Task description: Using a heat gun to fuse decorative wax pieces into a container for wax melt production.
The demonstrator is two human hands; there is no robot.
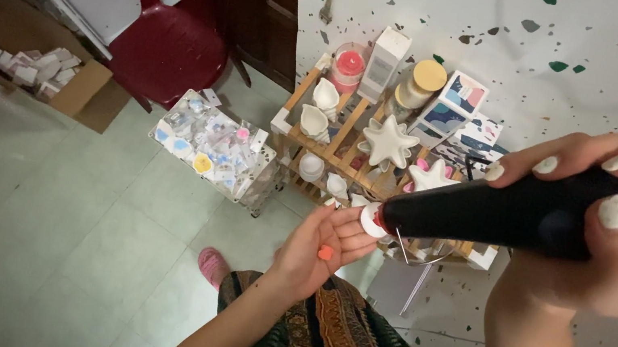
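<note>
- Your right hand (610, 235) is clamped around the black glue gun (531, 219); its nozzle meets the small white round piece (374, 221).
- Your left hand (319, 244) pinches that piece in its fingertips, with an orange bit (325, 253) resting on its palm.
- Gluing looks underway; next calls for a steady tip.
- Beyond the piece, a wooden rack (347, 134) holds a white star dish (389, 143).

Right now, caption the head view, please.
Right hand aims a black glue gun at a small white disc in left-hand fingers.
</note>
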